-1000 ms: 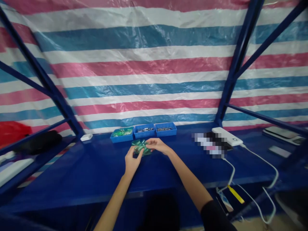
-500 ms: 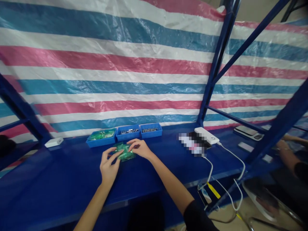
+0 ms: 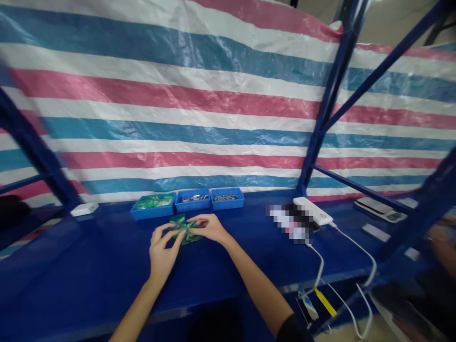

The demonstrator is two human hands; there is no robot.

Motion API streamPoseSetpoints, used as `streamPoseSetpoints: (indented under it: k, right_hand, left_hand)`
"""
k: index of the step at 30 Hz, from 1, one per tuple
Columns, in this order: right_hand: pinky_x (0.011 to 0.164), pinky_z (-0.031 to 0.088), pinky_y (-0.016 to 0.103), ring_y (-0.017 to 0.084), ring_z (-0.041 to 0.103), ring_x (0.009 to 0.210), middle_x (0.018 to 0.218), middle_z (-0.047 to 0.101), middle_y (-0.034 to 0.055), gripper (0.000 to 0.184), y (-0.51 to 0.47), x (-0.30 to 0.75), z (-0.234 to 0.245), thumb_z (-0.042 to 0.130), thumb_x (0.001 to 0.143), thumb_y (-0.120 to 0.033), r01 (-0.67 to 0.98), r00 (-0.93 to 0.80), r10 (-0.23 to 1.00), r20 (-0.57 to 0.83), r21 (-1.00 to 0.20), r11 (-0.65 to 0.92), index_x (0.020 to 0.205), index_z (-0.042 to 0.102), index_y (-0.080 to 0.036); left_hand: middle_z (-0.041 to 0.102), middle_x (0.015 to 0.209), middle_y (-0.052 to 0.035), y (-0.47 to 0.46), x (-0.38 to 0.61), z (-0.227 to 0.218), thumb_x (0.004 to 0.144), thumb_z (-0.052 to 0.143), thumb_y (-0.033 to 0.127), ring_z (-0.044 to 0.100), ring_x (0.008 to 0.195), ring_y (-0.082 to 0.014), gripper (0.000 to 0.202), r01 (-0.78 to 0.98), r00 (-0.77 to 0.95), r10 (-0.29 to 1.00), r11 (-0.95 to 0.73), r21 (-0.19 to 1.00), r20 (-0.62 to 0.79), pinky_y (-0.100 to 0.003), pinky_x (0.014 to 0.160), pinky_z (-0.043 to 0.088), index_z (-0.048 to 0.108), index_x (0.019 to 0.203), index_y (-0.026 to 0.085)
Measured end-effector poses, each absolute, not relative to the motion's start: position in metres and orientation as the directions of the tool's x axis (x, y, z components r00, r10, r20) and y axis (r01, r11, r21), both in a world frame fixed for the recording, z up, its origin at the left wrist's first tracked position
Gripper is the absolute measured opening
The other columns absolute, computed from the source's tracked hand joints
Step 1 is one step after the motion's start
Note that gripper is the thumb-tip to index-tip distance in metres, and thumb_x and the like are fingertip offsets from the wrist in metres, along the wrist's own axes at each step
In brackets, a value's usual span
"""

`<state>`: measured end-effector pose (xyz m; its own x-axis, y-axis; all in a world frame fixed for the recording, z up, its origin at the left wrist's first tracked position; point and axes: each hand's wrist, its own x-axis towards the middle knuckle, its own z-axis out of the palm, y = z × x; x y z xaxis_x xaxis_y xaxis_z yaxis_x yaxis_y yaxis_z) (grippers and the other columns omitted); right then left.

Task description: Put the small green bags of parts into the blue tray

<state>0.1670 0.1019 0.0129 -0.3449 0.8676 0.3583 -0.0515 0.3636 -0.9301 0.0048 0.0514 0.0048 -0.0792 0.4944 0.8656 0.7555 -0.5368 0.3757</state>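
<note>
A small see-through green plastic bag (image 3: 190,238) is between my two hands, just above the blue table and in front of the blue trays. My left hand (image 3: 164,249) pinches its near left side with thumb and fingers. On the right, my right hand (image 3: 211,229) pinches the bag close to the left fingertips. Whether anything lies inside the bag I cannot tell. Behind the hands, the left blue tray (image 3: 146,214) holds green plastic bags. The middle tray (image 3: 193,206) contains metal parts, and the right tray (image 3: 228,204) small metal pieces.
A white power bank (image 3: 311,210) with a white cable lies right of the trays, beside a pixelated item (image 3: 294,222). A white box (image 3: 84,209) sits at the left. Blue posts frame the table (image 3: 89,280). A scale (image 3: 379,209) and another person's blurred arm are far right.
My fingertips have drawn closer together on the green bag, which looks more bunched up. The view has shifted slightly.
</note>
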Motion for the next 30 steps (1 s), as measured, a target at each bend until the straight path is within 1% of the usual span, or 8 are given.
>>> streamPoseSetpoints:
  k: [2,6,10,12,14,18,24,30]
  right_hand:
    - [0.053,0.043,0.021,0.008,0.054,0.052,0.063,0.062,-0.0026,0.042,0.102,0.163,0.01,0.074,0.06,-0.035,-0.057,-0.362,0.871,0.333,-0.94,0.336,0.097,0.071,-0.016]
    - [0.055,0.045,0.023,0.013,0.06,0.054,0.058,0.063,-0.0008,0.037,0.108,0.157,0.005,0.068,0.067,-0.041,-0.037,-0.231,0.904,0.359,-0.932,0.361,0.094,0.069,-0.016]
    - [0.057,0.046,0.025,0.016,0.063,0.056,0.054,0.064,0.0017,0.03,0.119,0.157,-0.004,0.058,0.075,-0.044,0.105,-0.071,0.926,0.371,-0.92,0.377,0.08,0.069,-0.016]
    - [0.057,0.045,0.025,0.016,0.062,0.053,0.053,0.064,0.0013,0.028,0.121,0.159,-0.008,0.057,0.076,-0.043,0.194,-0.044,0.921,0.387,-0.901,0.388,0.077,0.068,-0.017]
    - [0.057,0.044,0.025,0.015,0.061,0.052,0.052,0.064,0.0006,0.027,0.121,0.16,-0.01,0.055,0.077,-0.042,0.247,-0.057,0.917,0.395,-0.884,0.396,0.076,0.068,-0.018]
    - [0.056,0.043,0.024,0.015,0.061,0.052,0.052,0.065,-0.0002,0.026,0.117,0.159,-0.007,0.054,0.077,-0.041,0.281,-0.086,0.923,0.374,-0.88,0.383,0.077,0.069,-0.019]
    - [0.055,0.04,0.023,0.014,0.062,0.054,0.053,0.065,-0.001,0.026,0.112,0.159,-0.001,0.054,0.078,-0.041,0.285,-0.093,0.928,0.362,-0.883,0.373,0.076,0.069,-0.021]
    - [0.057,0.041,0.022,0.013,0.062,0.057,0.055,0.065,-0.0012,0.025,0.112,0.16,0.001,0.054,0.077,-0.04,0.297,-0.112,0.932,0.344,-0.884,0.362,0.075,0.07,-0.021]
  left_hand:
    - [0.062,0.086,-0.0036,0.048,0.003,0.006,0.079,0.06,0.039,0.06,0.084,-0.0179,0.021,0.751,-0.115,0.543,-0.501,0.431,0.832,-0.033,0.079,0.045,0.068,0.071,0.02]
    - [0.066,0.083,-0.0022,0.053,-0.015,0.016,0.08,0.057,0.04,0.063,0.08,-0.0168,0.023,0.726,-0.213,0.613,-0.421,0.543,0.761,-0.031,0.077,0.045,0.069,0.076,0.021]
    - [0.07,0.088,-0.003,0.081,-0.05,0.044,0.081,0.056,0.041,0.064,0.084,-0.0183,0.024,0.701,-0.314,0.594,-0.381,0.603,0.741,-0.03,0.079,0.046,0.07,0.086,0.021]
    - [0.071,0.088,-0.003,0.104,-0.068,0.061,0.081,0.056,0.039,0.064,0.082,-0.018,0.024,0.738,-0.278,0.584,-0.379,0.559,0.763,-0.031,0.08,0.046,0.069,0.088,0.021]
    - [0.071,0.089,-0.0034,0.131,-0.082,0.075,0.083,0.053,0.037,0.064,0.084,-0.0186,0.022,0.802,-0.141,0.61,-0.391,0.451,0.78,-0.033,0.084,0.045,0.068,0.086,0.02]
    - [0.07,0.089,-0.0044,0.179,-0.095,0.082,0.084,0.05,0.027,0.063,0.083,-0.0175,0.018,0.858,0.073,0.704,-0.406,0.315,0.707,-0.032,0.082,0.046,0.065,0.086,0.019]
    - [0.065,0.087,-0.0048,0.207,-0.096,0.065,0.079,0.043,0.009,0.062,0.085,-0.0171,0.021,0.904,0.15,0.788,-0.354,0.239,0.598,-0.032,0.081,0.047,0.062,0.083,0.018]
    - [0.07,0.089,-0.0035,0.216,-0.099,0.073,0.072,0.054,0.011,0.064,0.086,-0.0184,0.02,0.958,0.181,0.893,-0.255,0.132,0.412,-0.029,0.081,0.045,0.065,0.085,0.021]
